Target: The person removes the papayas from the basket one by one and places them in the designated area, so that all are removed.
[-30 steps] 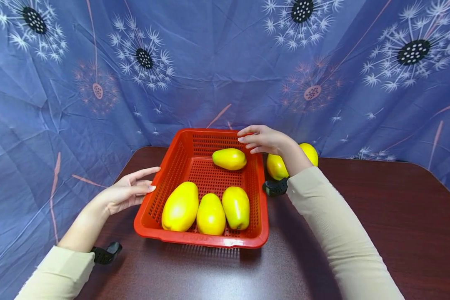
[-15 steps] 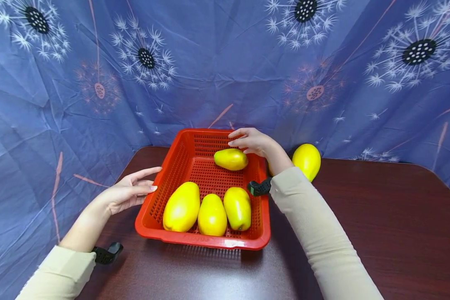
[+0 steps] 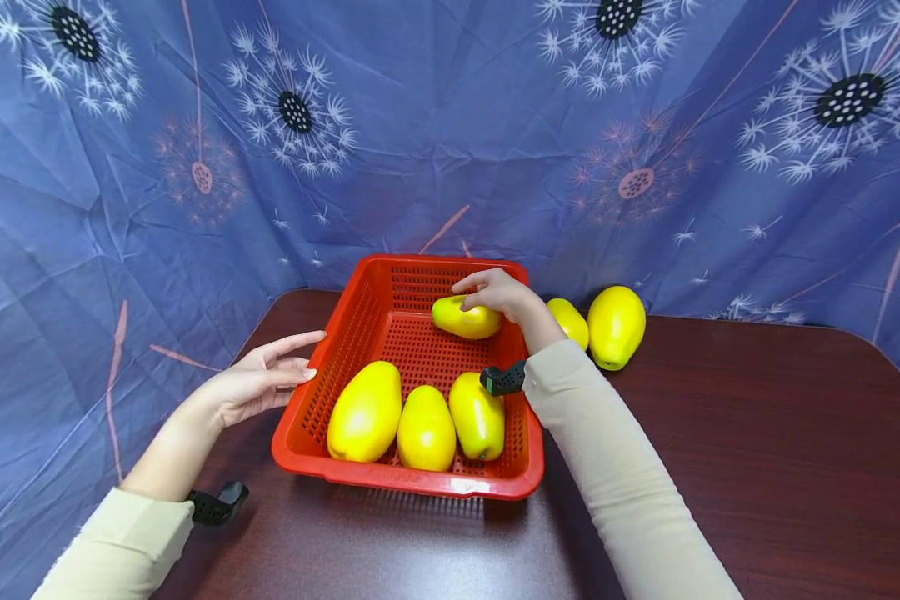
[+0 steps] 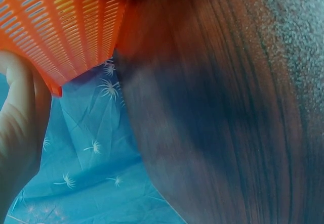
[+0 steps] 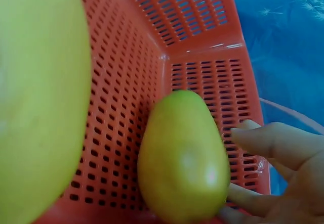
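A red plastic basket (image 3: pixel 412 477) stands on the table with several yellow papayas in it. Along its near side sit three of them: a large papaya (image 3: pixel 364 412), a middle papaya (image 3: pixel 426 429) and a right papaya (image 3: pixel 474 425). My left hand (image 3: pixel 257 385) rests its extended fingers against the basket's left rim; the left wrist view shows this hand (image 4: pixel 23 107) beside the slotted wall. Over the far papaya (image 3: pixel 450 313), at the back right, my right hand (image 3: pixel 504 298) reaches with loosely bent fingers. In the right wrist view its fingers lie beside that fruit, the lower ones partly hidden.
Outside the basket, at the back right, lie two more papayas: a partly covered papaya (image 3: pixel 570 321) and a bigger papaya (image 3: pixel 617 327). The dark brown table (image 3: pixel 757 433) extends to the right. A blue curtain (image 3: pixel 450 125) with dandelion prints hangs right behind the table.
My right hand has moved left and down from above the basket's right rim to the far papaya inside. The papayas outside have come into fuller view. My left hand stays put.
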{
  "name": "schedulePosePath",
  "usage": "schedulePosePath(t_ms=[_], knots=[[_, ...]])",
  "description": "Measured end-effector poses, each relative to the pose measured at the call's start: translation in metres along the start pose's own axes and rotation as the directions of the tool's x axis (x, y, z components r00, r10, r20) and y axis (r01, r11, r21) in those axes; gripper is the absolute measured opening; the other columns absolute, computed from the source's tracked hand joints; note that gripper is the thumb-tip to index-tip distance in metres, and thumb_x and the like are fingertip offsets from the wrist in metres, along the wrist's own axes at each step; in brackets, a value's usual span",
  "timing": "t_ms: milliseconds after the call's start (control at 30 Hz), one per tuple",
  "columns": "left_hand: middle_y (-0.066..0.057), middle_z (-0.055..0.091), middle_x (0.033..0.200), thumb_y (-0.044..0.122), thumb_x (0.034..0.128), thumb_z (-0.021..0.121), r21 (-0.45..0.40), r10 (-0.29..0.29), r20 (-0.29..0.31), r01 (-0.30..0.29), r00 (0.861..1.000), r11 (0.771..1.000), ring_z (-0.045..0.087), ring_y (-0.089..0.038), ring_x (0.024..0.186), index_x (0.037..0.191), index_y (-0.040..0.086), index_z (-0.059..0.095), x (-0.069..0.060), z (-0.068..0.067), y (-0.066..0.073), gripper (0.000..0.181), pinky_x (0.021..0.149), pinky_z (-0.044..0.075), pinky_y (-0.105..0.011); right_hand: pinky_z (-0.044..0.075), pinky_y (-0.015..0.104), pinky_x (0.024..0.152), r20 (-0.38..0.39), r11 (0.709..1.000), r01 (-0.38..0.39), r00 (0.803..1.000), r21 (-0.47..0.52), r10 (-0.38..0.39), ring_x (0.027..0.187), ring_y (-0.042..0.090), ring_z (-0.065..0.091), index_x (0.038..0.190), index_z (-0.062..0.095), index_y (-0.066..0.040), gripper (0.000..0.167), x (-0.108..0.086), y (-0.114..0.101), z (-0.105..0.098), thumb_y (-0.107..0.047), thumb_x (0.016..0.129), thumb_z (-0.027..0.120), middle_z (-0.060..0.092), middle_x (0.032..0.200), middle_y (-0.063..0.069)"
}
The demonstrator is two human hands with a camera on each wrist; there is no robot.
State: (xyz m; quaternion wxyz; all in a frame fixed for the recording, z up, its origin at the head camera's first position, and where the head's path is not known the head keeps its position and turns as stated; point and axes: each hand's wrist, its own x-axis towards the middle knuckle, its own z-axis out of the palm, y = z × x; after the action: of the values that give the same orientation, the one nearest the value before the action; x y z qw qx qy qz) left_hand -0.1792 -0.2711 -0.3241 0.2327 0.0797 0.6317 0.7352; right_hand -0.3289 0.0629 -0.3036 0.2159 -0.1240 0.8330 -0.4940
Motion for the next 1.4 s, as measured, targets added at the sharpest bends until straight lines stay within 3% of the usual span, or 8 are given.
schedulePosePath(t_ms=[200,333,467,567,1000,1400], knots=[[-0.010,0.065,0.107,-0.003,0.0912,0.052,-0.002,0.002,0.001,-0.002,1.000,1.000,0.064,-0.023,0.095,0.147,0.004,0.018,-0.0003,0.0000,0.0005,0.065,0.083,0.052,-0.038,0.041,0.033,0.072,0.060,0.987,0.005,0.998,-0.163,0.005,0.101,0.026,0.041,0.128,0.055,-0.002,0.044,0.0001,0.0023,0.0057,0.005,0.084,0.056,0.038,0.141,0.013],[-0.010,0.065,0.107,-0.003,0.0912,0.052,-0.006,0.001,-0.002,-0.001,1.000,1.000,0.064,-0.022,0.095,0.146,0.005,0.021,-0.0003,0.0000,0.0010,0.064,0.083,0.052,-0.037,0.040,0.035,0.074,0.075,0.984,0.000,0.997,-0.176,0.013,0.094,0.022,0.041,0.127,0.056,-0.004,0.041,0.0005,0.0031,0.0083,0.005,0.087,0.056,0.038,0.140,0.013],[-0.010,0.065,0.108,-0.003,0.0913,0.052,-0.010,0.001,-0.005,-0.001,1.000,1.000,0.064,-0.023,0.096,0.146,0.007,0.024,-0.0002,0.0005,0.0023,0.062,0.083,0.052,-0.037,0.036,0.034,0.066,0.087,0.986,0.012,0.996,-0.164,0.002,0.063,0.017,0.037,0.126,0.057,-0.004,0.039,0.0007,0.0038,0.0081,0.004,0.088,0.056,0.046,0.131,0.015],[-0.010,0.065,0.108,-0.003,0.0913,0.052,-0.015,0.001,-0.004,-0.001,1.000,1.000,0.064,-0.023,0.097,0.145,0.008,0.026,-0.0004,0.0006,0.0024,0.061,0.083,0.052,-0.037,0.033,0.032,0.059,0.123,0.984,0.018,0.992,-0.176,0.004,0.051,0.017,0.027,0.127,0.057,-0.007,0.039,0.0008,0.0043,0.0080,-0.001,0.089,0.059,0.049,0.127,0.013],[-0.010,0.065,0.107,-0.004,0.0910,0.052,-0.014,0.004,0.004,-0.004,1.000,1.000,0.064,-0.022,0.096,0.147,0.005,0.020,-0.0006,0.0006,-0.0004,0.065,0.083,0.052,-0.037,0.039,0.035,0.063,0.244,0.990,-0.044,0.967,-0.136,0.077,0.072,0.020,0.042,0.133,0.051,-0.013,0.042,-0.0011,0.0049,0.0093,-0.003,0.093,0.054,0.043,0.126,0.012],[-0.010,0.065,0.107,-0.005,0.0910,0.051,-0.021,-0.001,-0.001,0.001,1.000,1.000,0.065,-0.022,0.095,0.145,0.007,0.025,-0.0005,0.0025,0.0009,0.061,0.082,0.052,-0.037,0.037,0.036,0.061,0.321,0.984,0.025,0.946,-0.177,0.034,0.072,0.020,0.039,0.132,0.049,-0.014,0.038,-0.0020,0.0067,0.0091,-0.005,0.095,0.051,0.034,0.134,0.011]])
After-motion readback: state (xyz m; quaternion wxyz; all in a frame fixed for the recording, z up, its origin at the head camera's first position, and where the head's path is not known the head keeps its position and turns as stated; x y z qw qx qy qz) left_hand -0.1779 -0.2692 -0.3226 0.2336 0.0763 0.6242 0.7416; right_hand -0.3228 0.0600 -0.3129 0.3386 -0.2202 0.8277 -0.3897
